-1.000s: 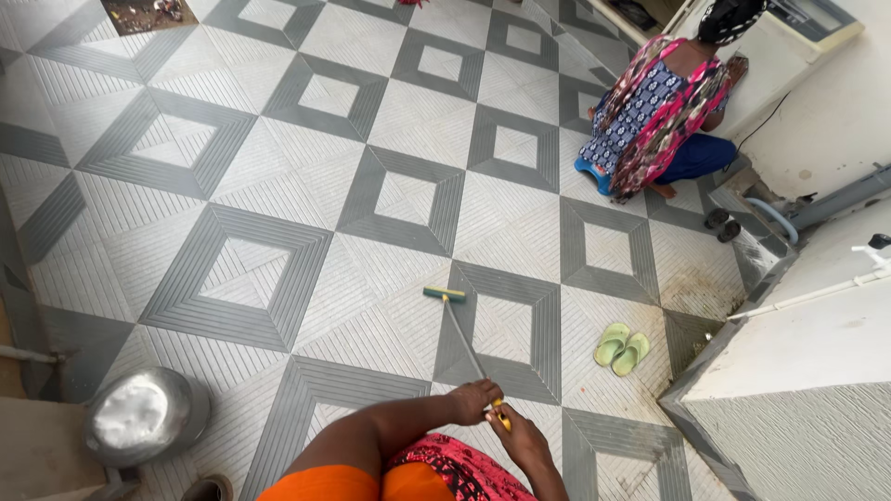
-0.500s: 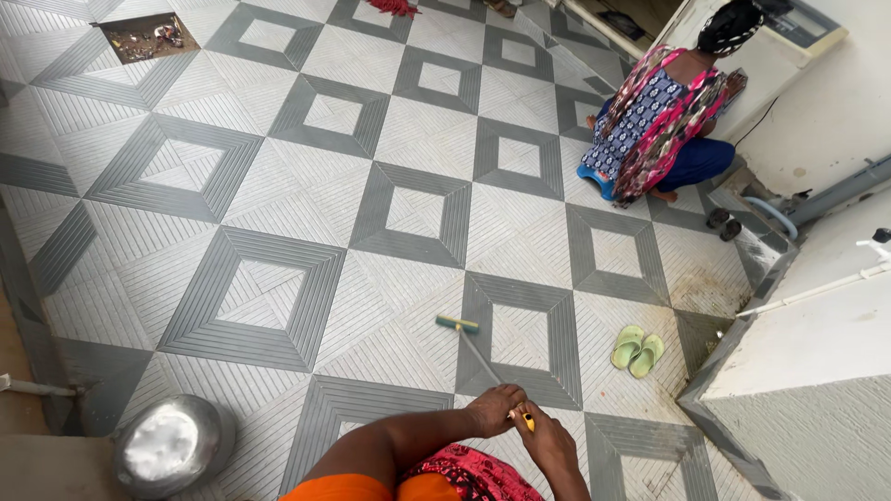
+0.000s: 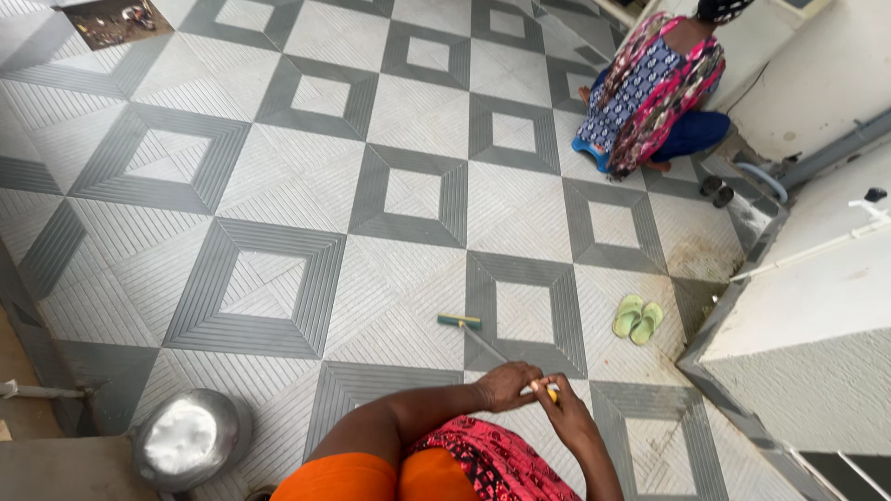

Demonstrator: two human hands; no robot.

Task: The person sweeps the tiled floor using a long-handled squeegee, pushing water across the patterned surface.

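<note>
Scrubber head [image 3: 459,321] drawn nearer body; both hands [image 3: 534,397] shifted right along handle [image 3: 497,353]; view tilted down.

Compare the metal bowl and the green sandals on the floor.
The metal bowl is round, silver and single, lower left by the floor's edge. The green sandals are a flat, pale green pair lying side by side at the right, near the wall. Both rest on the tiled floor, untouched by the hands.

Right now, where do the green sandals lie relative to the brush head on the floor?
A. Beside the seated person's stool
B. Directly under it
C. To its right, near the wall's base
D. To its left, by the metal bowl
C: the green sandals lie on the tiles right of the brush head, close to the wall's base.
</note>
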